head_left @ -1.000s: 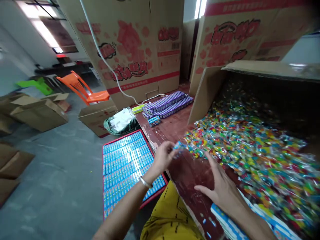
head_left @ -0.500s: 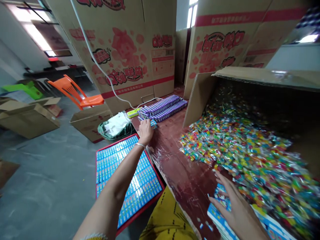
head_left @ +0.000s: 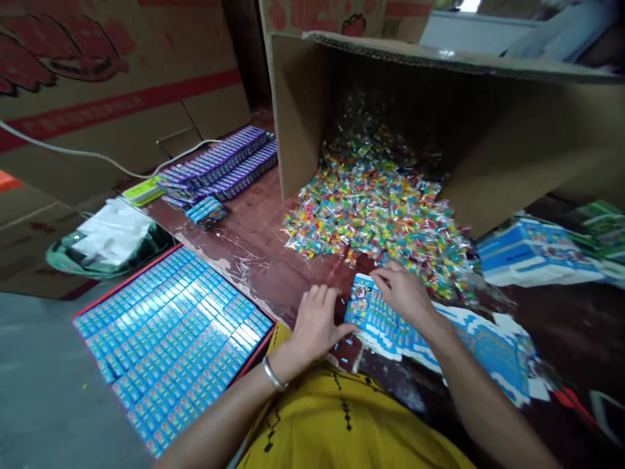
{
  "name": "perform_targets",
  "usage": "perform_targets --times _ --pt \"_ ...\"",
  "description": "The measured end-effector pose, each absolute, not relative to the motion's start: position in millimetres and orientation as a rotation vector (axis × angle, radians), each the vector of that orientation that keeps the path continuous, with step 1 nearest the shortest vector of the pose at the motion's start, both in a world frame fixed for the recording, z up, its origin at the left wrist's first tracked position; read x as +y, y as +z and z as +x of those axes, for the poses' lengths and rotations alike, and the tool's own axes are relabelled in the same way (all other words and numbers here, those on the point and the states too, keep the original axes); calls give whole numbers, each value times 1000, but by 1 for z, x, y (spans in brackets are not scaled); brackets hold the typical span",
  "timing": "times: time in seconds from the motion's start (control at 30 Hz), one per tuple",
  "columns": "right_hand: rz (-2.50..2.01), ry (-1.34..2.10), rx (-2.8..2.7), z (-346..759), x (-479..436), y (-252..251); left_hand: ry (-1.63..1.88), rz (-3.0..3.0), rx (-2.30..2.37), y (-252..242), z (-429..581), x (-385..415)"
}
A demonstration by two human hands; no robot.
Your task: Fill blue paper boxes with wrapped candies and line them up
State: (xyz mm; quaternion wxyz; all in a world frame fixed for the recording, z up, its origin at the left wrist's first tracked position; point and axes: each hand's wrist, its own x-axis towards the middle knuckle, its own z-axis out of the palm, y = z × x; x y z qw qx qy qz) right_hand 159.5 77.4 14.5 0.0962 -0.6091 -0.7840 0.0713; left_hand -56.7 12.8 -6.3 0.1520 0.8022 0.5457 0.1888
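Flat blue printed cartons (head_left: 375,316) lie fanned out in an overlapping row on the dark red table. My right hand (head_left: 403,293) bends over the left end of this row, thumb and fingers closed at the top edge of the end carton. On the near left side, my left hand (head_left: 315,322) has its fingers spread, its thumb reaching to that carton's lower corner. Behind the cartons, a heap of small clear-wrapped, multicoloured candies (head_left: 371,202) spills from a large cardboard box (head_left: 303,111) on its side. A small blue block of boxes (head_left: 206,212) sits farther back.
A red-edged tray (head_left: 263,339) packed with small blue boxes is at the left, beside the table. Purple boxes (head_left: 224,163) and a yellow-green case (head_left: 143,191) lie at the back. A green bag (head_left: 68,257) holds white material. More folded cartons (head_left: 532,251) stand right.
My left hand has left the small blue block near the purple boxes and come to the flat cartons. My right hand has closed at their edge. The view has turned right.
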Motion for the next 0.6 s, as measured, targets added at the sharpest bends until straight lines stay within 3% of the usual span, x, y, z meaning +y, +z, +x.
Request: perform_targets --times 0.27,0.5,0.6 --pt "-1604 227 -2198 155 81 10 501 2262 1612 -13 -39 15" --pt "-1466 1116 -1510 139 69 31 829 1969 1443 6 -35 9" --pt "-1374 1215 -1375 129 59 38 941 1709 1318 17 -38 15"
